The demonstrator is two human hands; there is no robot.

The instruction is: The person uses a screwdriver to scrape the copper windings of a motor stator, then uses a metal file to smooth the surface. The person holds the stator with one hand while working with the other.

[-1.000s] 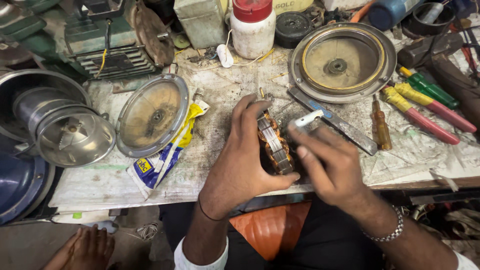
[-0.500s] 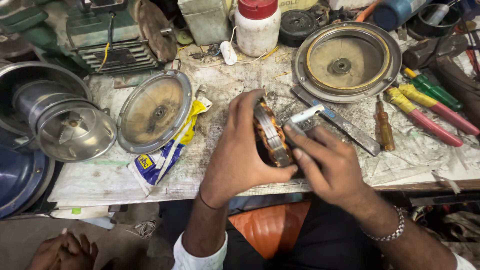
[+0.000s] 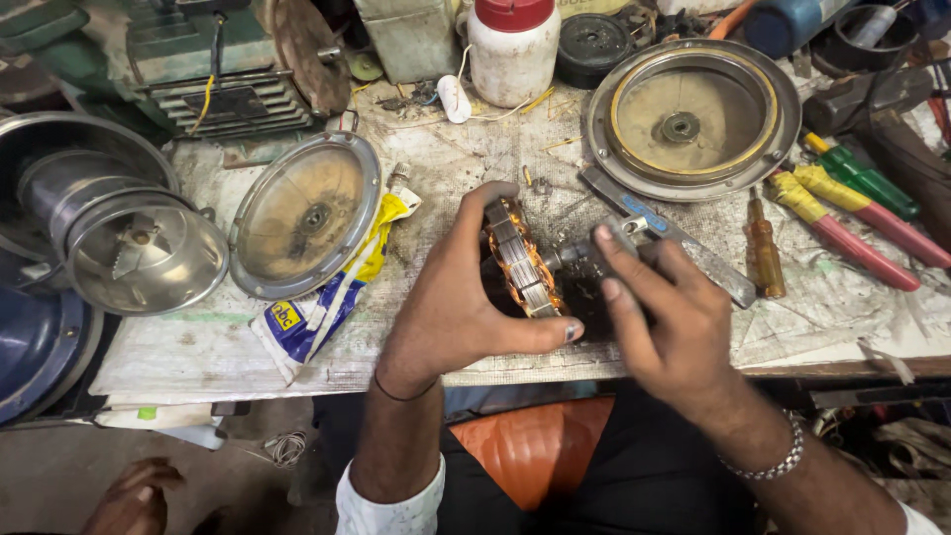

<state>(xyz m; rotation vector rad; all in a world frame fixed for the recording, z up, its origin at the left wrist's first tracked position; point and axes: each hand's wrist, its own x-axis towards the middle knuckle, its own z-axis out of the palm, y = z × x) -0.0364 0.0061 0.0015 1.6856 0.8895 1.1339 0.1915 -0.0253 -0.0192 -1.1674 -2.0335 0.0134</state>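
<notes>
My left hand (image 3: pixel 451 297) grips a round motor stator (image 3: pixel 517 260) with copper windings and steel laminations, held on edge above the workbench. Its thumb runs under the stator and its fingers curl over the top. My right hand (image 3: pixel 666 317) is at the stator's right side, fingers wrapped around a small metal shaft or tool (image 3: pixel 575 254) that sticks out of it. What exactly the right fingers pinch is partly hidden.
On the paper-covered bench (image 3: pixel 198 347) lie two round metal covers (image 3: pixel 305 213) (image 3: pixel 690 114), a flat metal file (image 3: pixel 674 248), several screwdrivers (image 3: pixel 852 223), a blue-yellow packet (image 3: pixel 327 297) and a white red-capped bottle (image 3: pixel 512 50). A steel jar (image 3: pixel 129 248) is on the left. Another person's hand (image 3: pixel 134 495) shows bottom left.
Both hands with the stator have shifted slightly up and left on the bench. The right hand's fingers have slid along the shaft, and the stator has turned a little.
</notes>
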